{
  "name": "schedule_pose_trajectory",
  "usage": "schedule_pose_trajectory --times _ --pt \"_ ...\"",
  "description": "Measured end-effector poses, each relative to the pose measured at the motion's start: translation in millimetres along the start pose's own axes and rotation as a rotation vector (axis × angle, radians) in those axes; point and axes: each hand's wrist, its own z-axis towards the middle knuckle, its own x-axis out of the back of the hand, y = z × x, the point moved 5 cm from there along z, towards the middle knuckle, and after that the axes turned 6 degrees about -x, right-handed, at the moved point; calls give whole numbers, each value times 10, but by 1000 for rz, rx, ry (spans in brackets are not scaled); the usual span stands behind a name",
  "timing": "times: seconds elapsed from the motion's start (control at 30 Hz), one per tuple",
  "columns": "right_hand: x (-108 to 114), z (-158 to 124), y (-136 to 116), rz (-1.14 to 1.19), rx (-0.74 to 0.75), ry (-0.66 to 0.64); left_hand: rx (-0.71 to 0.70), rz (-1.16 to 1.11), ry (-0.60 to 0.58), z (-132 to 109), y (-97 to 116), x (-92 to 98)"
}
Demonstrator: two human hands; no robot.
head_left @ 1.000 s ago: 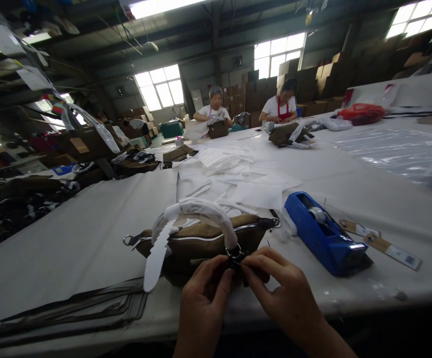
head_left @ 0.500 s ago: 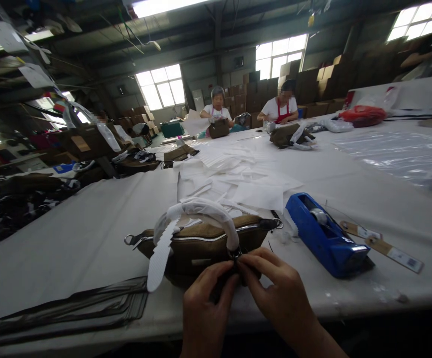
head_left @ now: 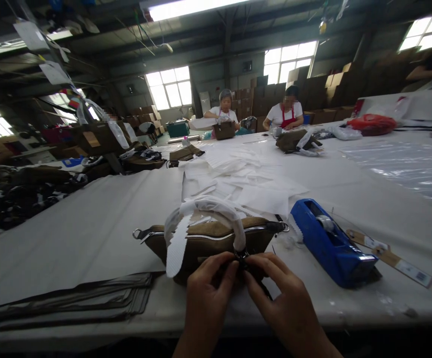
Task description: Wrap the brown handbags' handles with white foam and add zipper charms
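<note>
A brown handbag [head_left: 208, 243] with a silver zipper lies near the table's front edge. Its handle [head_left: 210, 209] is wrapped in white paper. My left hand [head_left: 206, 293] and my right hand [head_left: 283, 293] meet at the front of the bag, just under the handle's right end. Both pinch a small metal ring or clasp [head_left: 242, 256] there, fingers closed. The fingertips hide most of the clasp.
A blue tape dispenser [head_left: 331, 243] sits right of the bag, with paper tags [head_left: 391, 256] beyond it. Dark flat strips [head_left: 70, 301] lie at the left front. White paper sheets [head_left: 238, 174] cover the table's middle. Two people work on bags at the far end.
The view has shifted slightly, so the bag and hands sit a little lower and to the right. My fingers stay pinched on the clasp.
</note>
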Motion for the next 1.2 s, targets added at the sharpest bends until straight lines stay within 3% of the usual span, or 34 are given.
schedule_pose_trajectory --times 0.07,0.23,0.37,0.5,0.6,0.67,0.77,0.83,0.93,1.03,1.2 --pt "4 9 -2 5 4 -12 -40 44 -8 31 29 -20" --pt "31 -4 32 -8 22 -18 20 10 -4 21 40 -59" --pt "174 -32 212 18 -95 14 60 -7 125 -6 90 111" --pt "379 -81 402 -117 -189 -24 90 -163 216 -1 161 315" --pt "547 -125 456 -151 -248 19 124 -375 207 3 220 312" --pt "621 -156 465 -23 -350 74 212 -529 169 -13 244 210" --pt "551 -181 431 419 -505 30 260 -645 126 -43 319 26" --pt "437 -178 379 712 -555 -29 208 -614 115 -57 378 -51" --pt "302 -169 357 910 -586 -48 132 -499 80 -80 408 -104" --pt "227 -179 394 935 -585 -41 -4 -378 -14 -76 411 -118" --pt "210 -178 386 771 -451 -85 -317 -94 -119 -28 471 -111"
